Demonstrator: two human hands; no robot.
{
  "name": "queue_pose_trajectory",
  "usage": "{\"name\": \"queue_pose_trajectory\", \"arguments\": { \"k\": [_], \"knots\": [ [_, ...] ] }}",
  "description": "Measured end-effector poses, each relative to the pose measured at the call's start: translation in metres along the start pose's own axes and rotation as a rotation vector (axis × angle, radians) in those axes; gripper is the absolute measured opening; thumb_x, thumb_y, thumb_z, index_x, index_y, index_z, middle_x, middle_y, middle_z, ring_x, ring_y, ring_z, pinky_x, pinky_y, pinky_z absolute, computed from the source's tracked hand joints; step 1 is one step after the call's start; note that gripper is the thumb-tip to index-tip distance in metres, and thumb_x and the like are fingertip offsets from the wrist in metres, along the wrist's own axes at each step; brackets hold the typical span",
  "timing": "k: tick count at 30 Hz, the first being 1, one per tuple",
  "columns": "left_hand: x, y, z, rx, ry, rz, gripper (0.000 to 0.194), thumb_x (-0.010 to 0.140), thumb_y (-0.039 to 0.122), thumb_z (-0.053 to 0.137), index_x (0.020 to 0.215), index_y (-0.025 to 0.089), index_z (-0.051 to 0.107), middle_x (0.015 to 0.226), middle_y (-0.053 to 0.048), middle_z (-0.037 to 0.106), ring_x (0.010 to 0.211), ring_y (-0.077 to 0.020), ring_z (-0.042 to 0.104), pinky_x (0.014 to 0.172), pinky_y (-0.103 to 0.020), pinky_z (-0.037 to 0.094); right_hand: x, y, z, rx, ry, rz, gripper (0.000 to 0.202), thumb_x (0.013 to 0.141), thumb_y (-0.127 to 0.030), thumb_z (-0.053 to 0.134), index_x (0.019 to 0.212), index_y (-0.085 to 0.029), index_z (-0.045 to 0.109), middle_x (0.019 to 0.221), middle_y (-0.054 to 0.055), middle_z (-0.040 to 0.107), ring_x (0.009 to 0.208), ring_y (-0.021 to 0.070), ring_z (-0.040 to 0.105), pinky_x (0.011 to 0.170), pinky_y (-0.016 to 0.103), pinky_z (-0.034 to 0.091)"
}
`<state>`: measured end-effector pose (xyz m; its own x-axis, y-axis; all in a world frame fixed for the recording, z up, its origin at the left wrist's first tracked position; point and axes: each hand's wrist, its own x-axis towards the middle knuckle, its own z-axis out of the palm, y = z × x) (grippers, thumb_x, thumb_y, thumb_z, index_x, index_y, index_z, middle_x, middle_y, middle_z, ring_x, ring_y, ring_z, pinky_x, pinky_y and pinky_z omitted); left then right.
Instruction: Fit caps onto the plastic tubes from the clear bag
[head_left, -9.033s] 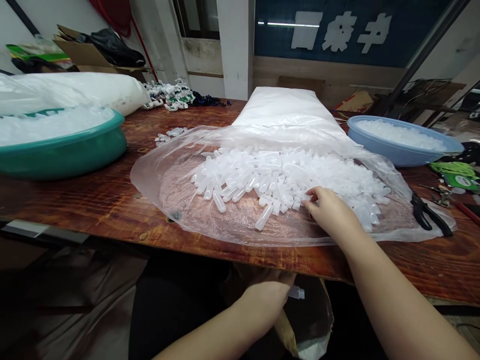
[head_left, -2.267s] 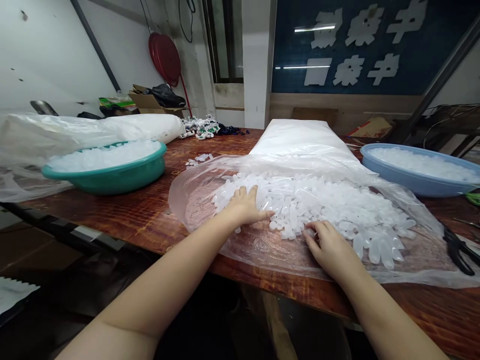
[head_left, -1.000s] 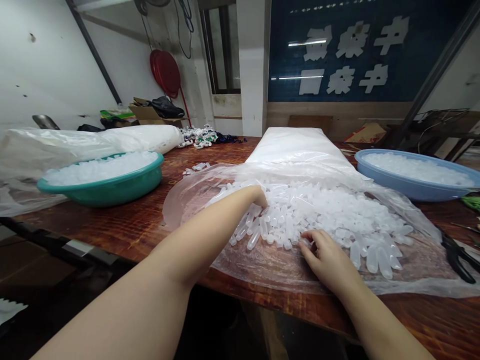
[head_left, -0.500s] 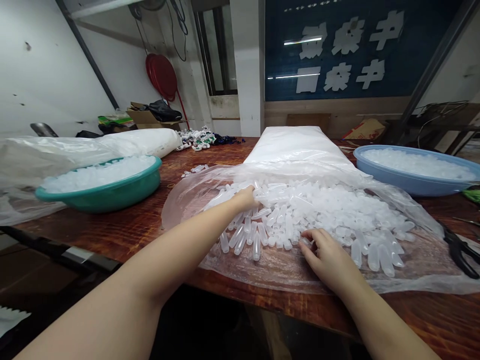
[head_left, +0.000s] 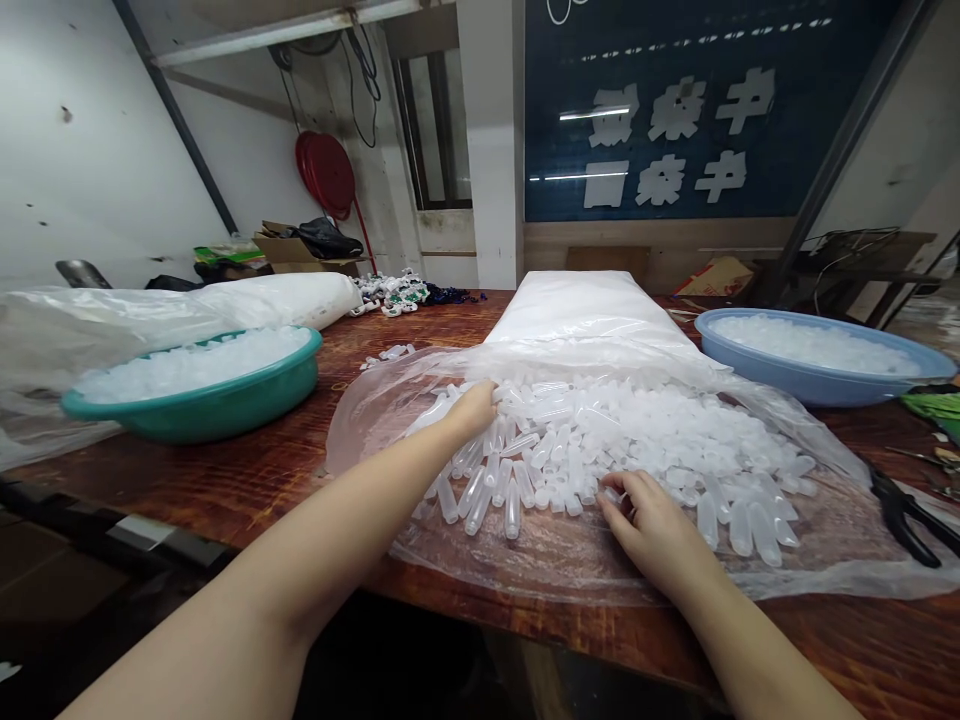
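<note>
See translucent tubes (head_left: 512, 510) heaped on clear plastic (head_left: 356, 410) on the counter (head_left: 187, 490), at the front with long axes mostly toward the near edge, farther in at mixed angles. Find left hand (head_left: 475, 408) and right hand (head_left: 646, 512) apart, at the heap; cannot tell whether clamped.

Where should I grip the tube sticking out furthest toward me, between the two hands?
Pinch the tube across its sides, probably near its front end, coming from the table edge: that end lies free on the plastic sheet, while its far end meets the pile.
</note>
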<state>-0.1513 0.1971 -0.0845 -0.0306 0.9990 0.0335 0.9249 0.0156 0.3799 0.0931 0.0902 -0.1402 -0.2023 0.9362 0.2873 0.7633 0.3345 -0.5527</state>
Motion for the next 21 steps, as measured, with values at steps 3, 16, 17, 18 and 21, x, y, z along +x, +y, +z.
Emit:
{"name": "queue_pose_trajectory", "arguments": {
  "k": [3, 16, 17, 18, 21],
  "knots": [
    [0.002, -0.002, -0.011, -0.157, 0.051, -0.022, 0.028, 0.089, 0.032, 0.051, 0.111, 0.015, 0.053, 0.110, -0.008, 0.055, 0.093, -0.0198, 0.056, 0.080, -0.039, 0.048, 0.001, 0.003, -0.001, 0.033, 0.034, 0.002, 0.023, 0.084, -0.032, 0.043, 0.099, -0.021, 0.056, 0.093, 0.007, 0.060, 0.078, 0.0201, 0.060, 0.073, 0.034, 0.048],
    [-0.166, 0.033, -0.006, -1.259, -0.516, -0.005, 0.045, 0.077, 0.058, 0.054, 0.095, 0.017, 0.053, 0.055, 0.007, 0.044, 0.030, -0.0026, 0.027, 0.028, -0.016, 0.018, -0.040, -0.039, -0.025, 0.415, 0.036, -0.153, 0.024, 0.087, -0.033, 0.049, 0.109, -0.025, 0.056, 0.098, 0.006, 0.057, 0.086, 0.0188, 0.058, 0.073, 0.030, 0.051],
    [-0.182, 0.034, 0.004, -1.332, -0.618, -0.026, 0.046, 0.074, 0.060, 0.057, 0.090, 0.017, 0.053, 0.051, 0.007, 0.044, 0.028, -0.0028, 0.027, 0.027, -0.016, 0.016, -0.050, -0.045, -0.027, 0.463, 0.012, -0.186, 0.022, 0.087, -0.031, 0.051, 0.108, -0.026, 0.055, 0.096, 0.005, 0.057, 0.086, 0.0178, 0.058, 0.073, 0.028, 0.051],
    [-0.195, 0.035, 0.014, -1.378, -0.699, -0.040, 0.046, 0.072, 0.060, 0.059, 0.086, 0.017, 0.052, 0.049, 0.007, 0.045, 0.028, -0.0029, 0.027, 0.026, -0.015, 0.016, -0.061, -0.049, -0.027, 0.505, -0.002, -0.209, 0.020, 0.087, -0.028, 0.052, 0.107, -0.027, 0.055, 0.095, 0.004, 0.057, 0.086, 0.0166, 0.058, 0.073, 0.026, 0.052],
    [-0.224, 0.034, 0.042, -1.490, -0.837, -0.080, 0.043, 0.071, 0.057, 0.062, 0.080, 0.017, 0.050, 0.046, 0.006, 0.048, 0.026, -0.0021, 0.027, 0.026, -0.014, 0.015, -0.093, -0.055, -0.026, 0.576, 0.021, -0.198, 0.017, 0.086, -0.021, 0.053, 0.101, -0.029, 0.055, 0.093, 0.001, 0.057, 0.085, 0.0135, 0.059, 0.071, 0.018, 0.052]
  ]
}}
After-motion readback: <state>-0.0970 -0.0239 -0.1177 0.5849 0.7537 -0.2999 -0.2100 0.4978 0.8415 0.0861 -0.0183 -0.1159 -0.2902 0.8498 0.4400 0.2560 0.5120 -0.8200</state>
